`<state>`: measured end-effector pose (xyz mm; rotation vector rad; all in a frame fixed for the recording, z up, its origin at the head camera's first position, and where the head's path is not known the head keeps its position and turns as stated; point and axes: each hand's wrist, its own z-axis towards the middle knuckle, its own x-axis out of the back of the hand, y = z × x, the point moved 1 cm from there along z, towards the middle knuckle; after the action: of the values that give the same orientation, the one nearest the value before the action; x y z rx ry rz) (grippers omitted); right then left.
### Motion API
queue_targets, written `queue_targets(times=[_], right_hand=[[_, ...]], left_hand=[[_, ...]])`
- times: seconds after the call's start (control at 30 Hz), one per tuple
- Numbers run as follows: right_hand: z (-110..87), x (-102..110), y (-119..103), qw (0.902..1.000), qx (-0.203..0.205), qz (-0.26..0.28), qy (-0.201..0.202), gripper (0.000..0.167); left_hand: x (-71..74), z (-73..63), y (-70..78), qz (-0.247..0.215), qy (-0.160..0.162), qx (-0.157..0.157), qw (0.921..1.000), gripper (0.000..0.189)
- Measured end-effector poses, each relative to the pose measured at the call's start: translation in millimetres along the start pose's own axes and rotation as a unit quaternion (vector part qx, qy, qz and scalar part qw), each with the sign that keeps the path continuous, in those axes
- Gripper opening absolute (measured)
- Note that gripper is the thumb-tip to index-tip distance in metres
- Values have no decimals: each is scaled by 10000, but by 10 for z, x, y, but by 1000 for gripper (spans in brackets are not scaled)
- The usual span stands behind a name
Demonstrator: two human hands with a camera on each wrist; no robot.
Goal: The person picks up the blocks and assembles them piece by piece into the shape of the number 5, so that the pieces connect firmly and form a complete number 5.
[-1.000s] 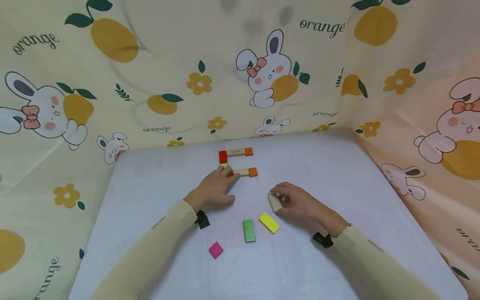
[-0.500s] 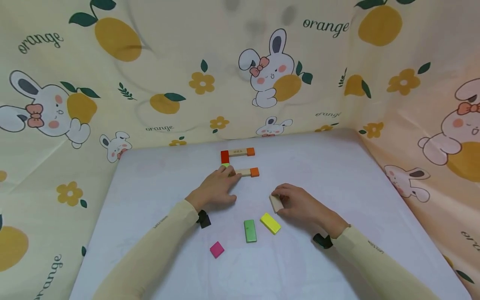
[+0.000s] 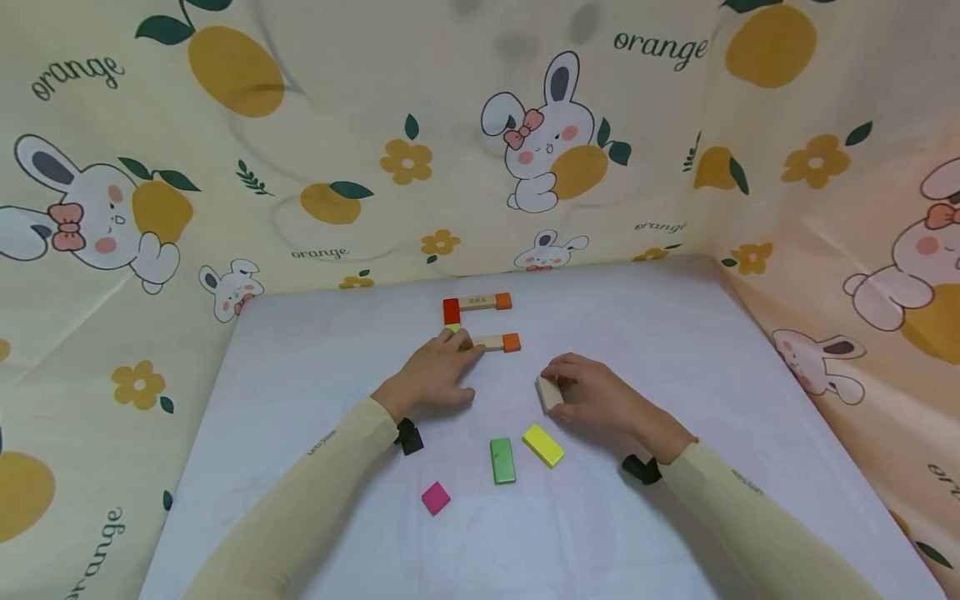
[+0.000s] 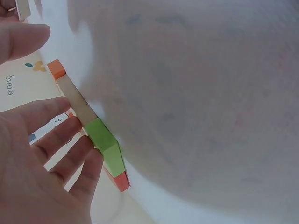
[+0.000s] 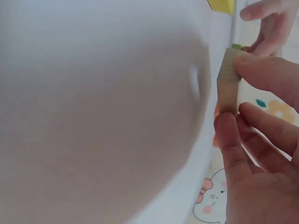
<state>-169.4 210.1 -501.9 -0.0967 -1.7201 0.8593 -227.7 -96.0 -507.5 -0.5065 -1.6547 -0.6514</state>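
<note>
My left hand rests its extended fingertips against a row of blocks at the far middle of the table. In the left wrist view, the row shows a green block, a plain wooden block, an orange block and a red block. My right hand pinches a separate wooden block between thumb and fingers, to the right of and nearer than the row. Behind, a wooden block with printed marks joins the red corner to another orange block.
Nearer me lie a yellow block, a green block and a small magenta block. The white tabletop meets a printed cloth backdrop at the back and sides.
My right hand has shifted slightly away from me with the wooden block still pinched. The left hand stays at the row, and the head view has moved a little.
</note>
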Motion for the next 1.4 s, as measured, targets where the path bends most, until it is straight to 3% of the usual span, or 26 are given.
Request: queue_targets(times=[0.5, 1.4], right_hand=[[267, 26, -71, 9998, -178, 115, -38, 55], [635, -10, -93, 9999, 107, 12, -77, 58]], left_hand=[[-29, 28, -31, 157, -30, -77, 9998, 73], [-17, 38, -33, 21, -59, 56, 10000, 74]])
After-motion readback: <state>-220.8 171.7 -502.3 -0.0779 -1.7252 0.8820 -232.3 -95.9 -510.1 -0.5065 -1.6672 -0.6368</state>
